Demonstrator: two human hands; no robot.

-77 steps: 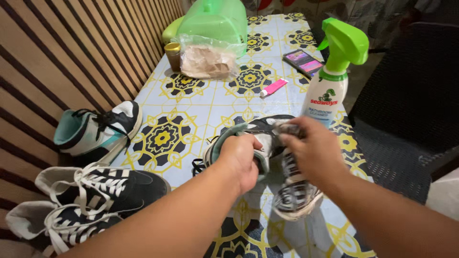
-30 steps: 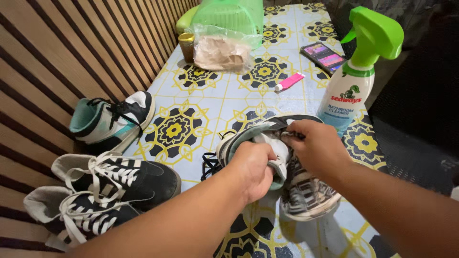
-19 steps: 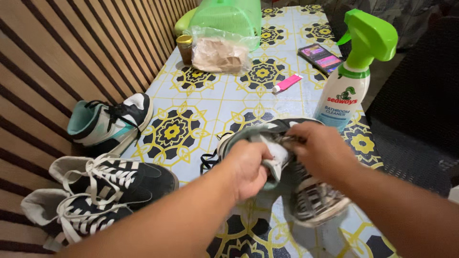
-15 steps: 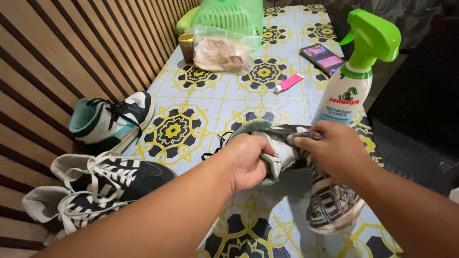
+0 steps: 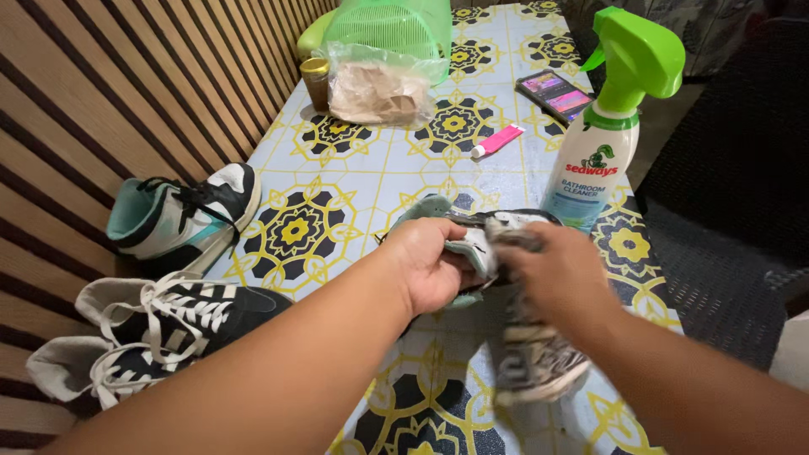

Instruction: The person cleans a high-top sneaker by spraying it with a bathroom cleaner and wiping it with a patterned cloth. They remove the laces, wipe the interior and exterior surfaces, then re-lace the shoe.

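Left hand (image 5: pixel 430 265) clamped around the heel collar of a grey-and-teal sneaker (image 5: pixel 472 244), fingers curled tight on it, lifting it just above the patterned tabletop (image 5: pixel 371 168). Right hand (image 5: pixel 560 274) closed on a striped cloth (image 5: pixel 535 362), fingers pressing its upper end against the sneaker's side while the rest hangs down toward the tabletop. Just beyond the right hand, upright, a white spray bottle (image 5: pixel 602 152) with green trigger head. Further back, a pink tube (image 5: pixel 497 141), a phone (image 5: pixel 556 91), a bagged brown parcel (image 5: pixel 377 88), a small jar (image 5: pixel 316 77) and a green mesh cover (image 5: pixel 392 25). At left, against the slatted wall (image 5: pixel 101 93), a matching teal sneaker (image 5: pixel 181 219) and a black pair with white laces (image 5: pixel 152 333).
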